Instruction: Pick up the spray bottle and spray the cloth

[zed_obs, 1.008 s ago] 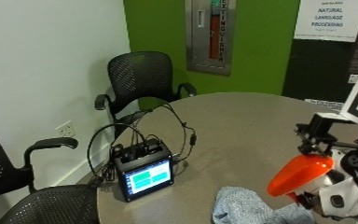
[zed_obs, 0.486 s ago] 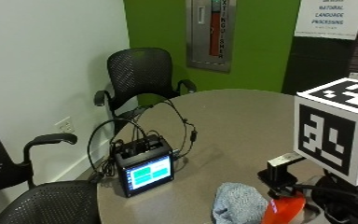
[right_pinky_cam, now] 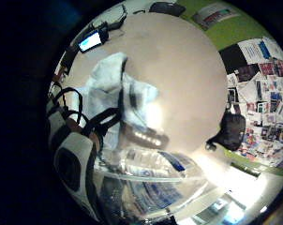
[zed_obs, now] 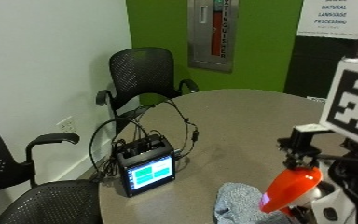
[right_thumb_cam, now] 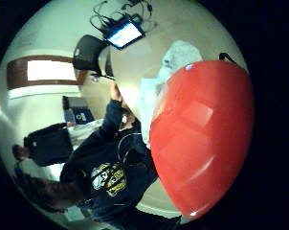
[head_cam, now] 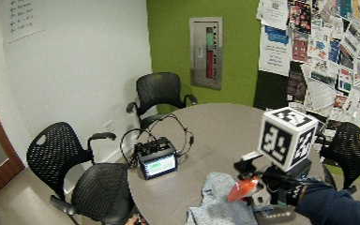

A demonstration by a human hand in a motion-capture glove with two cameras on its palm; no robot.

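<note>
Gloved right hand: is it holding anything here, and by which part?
Yes. The right hand holds the spray bottle, apparently round its clear body below the orange head; the exact finger placement is hidden. The cloth lies beside it.

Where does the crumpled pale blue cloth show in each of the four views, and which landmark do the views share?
Outside view: crumpled pale blue cloth at the table's near edge, beside the orange spray bottle head.
Wide outside view: cloth on the near table edge.
Little finger side palm view: cloth on the table.
Thumb side palm view: cloth beside the orange head.
Shared landmark: small lit screen unit.
</note>
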